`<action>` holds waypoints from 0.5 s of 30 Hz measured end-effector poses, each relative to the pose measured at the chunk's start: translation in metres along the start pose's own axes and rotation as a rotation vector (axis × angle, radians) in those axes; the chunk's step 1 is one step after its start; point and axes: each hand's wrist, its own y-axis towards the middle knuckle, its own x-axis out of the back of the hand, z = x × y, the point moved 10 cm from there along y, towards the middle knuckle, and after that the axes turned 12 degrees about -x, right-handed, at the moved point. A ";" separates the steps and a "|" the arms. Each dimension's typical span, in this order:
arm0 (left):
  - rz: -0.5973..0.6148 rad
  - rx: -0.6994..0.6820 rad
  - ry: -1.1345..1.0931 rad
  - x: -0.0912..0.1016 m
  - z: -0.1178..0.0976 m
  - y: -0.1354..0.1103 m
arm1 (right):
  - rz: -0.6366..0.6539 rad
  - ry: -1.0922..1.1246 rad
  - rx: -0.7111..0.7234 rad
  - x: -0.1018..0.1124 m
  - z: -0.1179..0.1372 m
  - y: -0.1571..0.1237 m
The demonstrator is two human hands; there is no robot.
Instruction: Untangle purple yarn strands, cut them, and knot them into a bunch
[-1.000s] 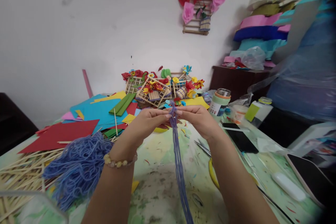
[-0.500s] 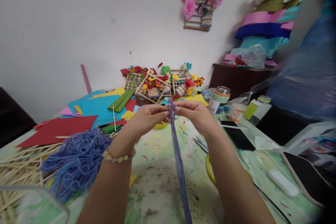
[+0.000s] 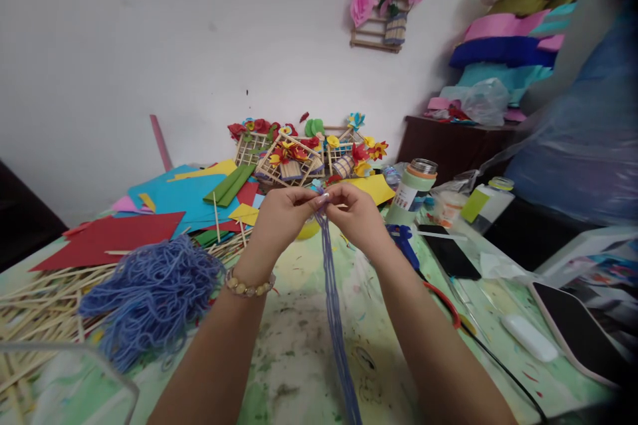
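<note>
A bundle of blue-purple yarn strands [image 3: 333, 305] hangs from my fingertips and runs down toward me over the table. My left hand [image 3: 284, 216] pinches the top of the bundle from the left, its thumb and forefinger closed. From the right, my right hand [image 3: 355, 212] pinches the same spot, and the fingertips of both hands meet. The exact crossing of the strands between them is partly hidden. Left of my left wrist lies a loose tangled heap of the same yarn [image 3: 154, 295].
Thin wooden sticks [image 3: 40, 319] and coloured paper sheets [image 3: 114, 239] lie at left. Small stick frames with paper flowers [image 3: 294, 156] stand at the back. At right are a jar [image 3: 413, 189], a blue glue gun [image 3: 405, 246], a dark phone [image 3: 451, 254] and a tablet-like device [image 3: 578, 332].
My hands have drawn closer together at the top of the yarn bundle. My right forearm has shifted left, uncovering the blue glue gun and covering the scissors.
</note>
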 end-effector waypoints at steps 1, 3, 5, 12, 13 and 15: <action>-0.014 -0.003 0.000 0.002 -0.001 0.000 | -0.010 -0.007 -0.009 0.000 -0.002 0.000; -0.033 -0.001 -0.023 0.004 -0.002 0.000 | -0.006 -0.001 -0.042 -0.003 -0.005 0.000; -0.053 -0.005 -0.045 0.006 -0.002 0.000 | 0.000 0.024 -0.078 -0.004 -0.009 0.001; -0.098 0.072 -0.294 0.003 0.009 0.000 | 0.083 0.126 -0.134 -0.006 -0.015 0.003; -0.110 0.085 -0.337 0.001 0.009 0.000 | 0.098 0.132 -0.153 -0.007 -0.016 0.003; -0.148 0.103 -0.419 0.001 0.010 0.001 | 0.129 0.134 -0.194 -0.009 -0.019 0.002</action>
